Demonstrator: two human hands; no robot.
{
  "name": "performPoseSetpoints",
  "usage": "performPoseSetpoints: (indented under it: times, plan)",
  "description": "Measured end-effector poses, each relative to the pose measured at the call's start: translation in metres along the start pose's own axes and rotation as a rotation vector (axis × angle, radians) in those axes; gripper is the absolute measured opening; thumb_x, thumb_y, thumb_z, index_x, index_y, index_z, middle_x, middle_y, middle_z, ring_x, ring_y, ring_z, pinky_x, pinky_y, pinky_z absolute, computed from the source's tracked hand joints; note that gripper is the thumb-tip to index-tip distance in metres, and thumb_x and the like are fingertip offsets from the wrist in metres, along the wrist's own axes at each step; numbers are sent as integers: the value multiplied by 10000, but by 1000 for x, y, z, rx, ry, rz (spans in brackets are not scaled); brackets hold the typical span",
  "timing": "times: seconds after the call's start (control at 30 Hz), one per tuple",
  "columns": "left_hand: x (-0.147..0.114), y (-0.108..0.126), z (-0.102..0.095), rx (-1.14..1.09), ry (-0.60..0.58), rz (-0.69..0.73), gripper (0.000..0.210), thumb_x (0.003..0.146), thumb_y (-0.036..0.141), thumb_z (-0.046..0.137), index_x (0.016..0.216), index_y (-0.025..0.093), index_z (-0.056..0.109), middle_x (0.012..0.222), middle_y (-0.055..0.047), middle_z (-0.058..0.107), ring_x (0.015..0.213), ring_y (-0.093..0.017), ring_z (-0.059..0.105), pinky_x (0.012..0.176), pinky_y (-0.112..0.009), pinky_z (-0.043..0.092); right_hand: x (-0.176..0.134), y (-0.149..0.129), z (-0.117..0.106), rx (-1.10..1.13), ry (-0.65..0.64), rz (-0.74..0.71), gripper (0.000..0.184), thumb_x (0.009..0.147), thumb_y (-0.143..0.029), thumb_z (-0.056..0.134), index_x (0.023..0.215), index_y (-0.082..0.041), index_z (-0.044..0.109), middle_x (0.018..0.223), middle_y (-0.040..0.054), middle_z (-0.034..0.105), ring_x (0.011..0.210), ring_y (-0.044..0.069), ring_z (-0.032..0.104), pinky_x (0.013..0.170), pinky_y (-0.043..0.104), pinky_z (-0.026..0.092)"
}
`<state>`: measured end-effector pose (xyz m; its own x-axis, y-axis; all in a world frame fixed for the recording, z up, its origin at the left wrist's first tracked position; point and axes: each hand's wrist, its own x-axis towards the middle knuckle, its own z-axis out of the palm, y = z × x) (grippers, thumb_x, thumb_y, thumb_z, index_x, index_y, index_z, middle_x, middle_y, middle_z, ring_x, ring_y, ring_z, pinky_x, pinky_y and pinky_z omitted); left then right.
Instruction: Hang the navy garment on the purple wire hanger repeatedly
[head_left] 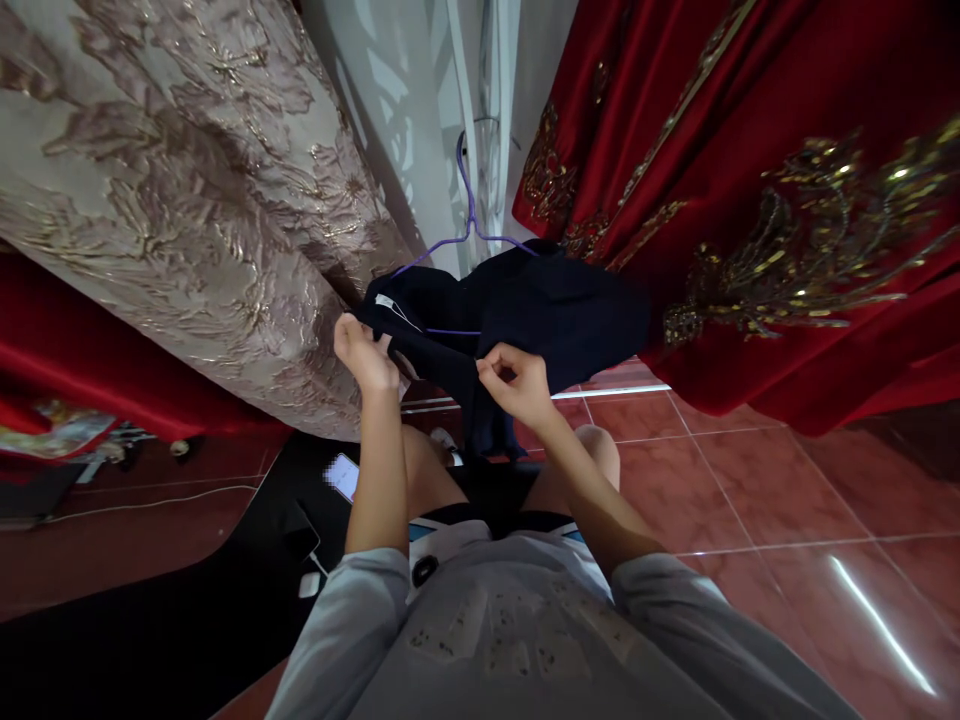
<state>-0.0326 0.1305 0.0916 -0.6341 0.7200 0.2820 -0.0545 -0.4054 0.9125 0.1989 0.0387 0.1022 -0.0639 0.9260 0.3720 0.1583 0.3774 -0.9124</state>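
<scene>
A dark navy garment (570, 305) hangs on a purple wire hanger (470, 215) in front of me. The hanger's hook is up against a pale upright post, and its lower bar shows through the garment's opening. My left hand (367, 352) is closed on the garment's edge at the left, fingers curled round the cloth. With thumb and fingers pinched, my right hand (521, 382) holds the edge near the middle. Inside the neck area lies a white label (387, 302). Part of the garment hangs down between my knees; its exact kind is unclear.
A shiny pinkish brocade curtain (225, 180) hangs at the left, and red drapes with gold sequins (787, 230) at the right. Beside me on a black seat (187, 590) lie a lit phone (345, 476), a white charger (309, 585) and its cable. The floor has reddish tiles (750, 480).
</scene>
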Motion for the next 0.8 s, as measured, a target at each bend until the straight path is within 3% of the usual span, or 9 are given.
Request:
performPoseSetpoints:
  times: [0.1, 0.2, 0.3, 0.37, 0.43, 0.53, 0.63, 0.73, 0.8]
  plan:
    - [-6, 6, -8, 150, 27, 192, 455, 990, 677, 491, 1025, 227, 543, 960, -30, 579, 944, -164, 617, 831, -279, 542, -2, 7, -2, 5, 30, 18, 276, 893, -354, 638, 675, -214, 544, 591, -28, 490, 543, 106, 424, 556, 269, 337]
    - [-9, 25, -11, 404, -112, 438, 431, 1027, 628, 470, 990, 213, 580, 1006, -53, 606, 1020, -198, 610, 1002, -362, 511, -4, 12, -8, 22, 94, 59, 276, 866, -358, 645, 653, -210, 550, 579, -24, 497, 537, 106, 427, 538, 265, 327]
    - [-4, 39, -7, 562, -237, 565, 394, 951, 545, 663, 1148, 207, 618, 1218, -105, 635, 1216, -252, 589, 1147, -435, 449, -8, 13, -10, 48, 109, 100, 273, 847, -371, 646, 649, -205, 558, 573, -21, 511, 533, 103, 438, 535, 258, 331]
    - [2, 41, -3, 609, -277, 564, 555, 849, 421, 799, 1317, 210, 589, 1418, -136, 589, 1380, -282, 519, 1224, -458, 392, -10, 12, -8, 61, 79, 118, 279, 834, -375, 653, 639, -203, 552, 563, -28, 498, 528, 96, 425, 534, 251, 329]
    - [9, 37, 0, 620, -325, 485, 608, 796, 283, 809, 1362, 215, 595, 1472, -124, 586, 1425, -283, 506, 1250, -443, 374, -12, 13, -6, 71, 35, 128, 277, 824, -377, 664, 640, -199, 561, 562, -32, 495, 524, 91, 417, 527, 246, 319]
    - [19, 26, -1, 515, -385, 262, 326, 795, 185, 671, 1117, 189, 724, 1156, -56, 741, 1185, -248, 666, 1140, -386, 491, -12, 18, -4, 70, 6, 150, 287, 846, -413, 668, 677, -192, 602, 575, -28, 514, 519, 93, 434, 523, 248, 319]
    - [17, 18, -12, 245, -286, -73, 155, 747, 182, 605, 853, 177, 717, 796, 3, 717, 899, -209, 717, 916, -322, 591, -10, 28, -4, 20, 59, 201, 329, 879, -473, 655, 711, -191, 634, 560, -26, 524, 499, 99, 444, 516, 256, 315]
    - [3, 14, -29, -77, -255, -483, 124, 709, 201, 617, 805, 180, 692, 699, -3, 705, 793, -218, 741, 795, -319, 623, -10, 40, -2, -14, 107, 259, 345, 866, -502, 657, 713, -193, 645, 545, -20, 541, 474, 105, 439, 502, 263, 308]
    - [-12, 10, -38, -223, -279, -669, 132, 701, 204, 625, 811, 181, 694, 697, -21, 730, 774, -233, 763, 792, -349, 641, -13, 48, 1, 6, 144, 290, 349, 848, -510, 660, 698, -196, 633, 552, -13, 554, 475, 111, 454, 499, 266, 316]
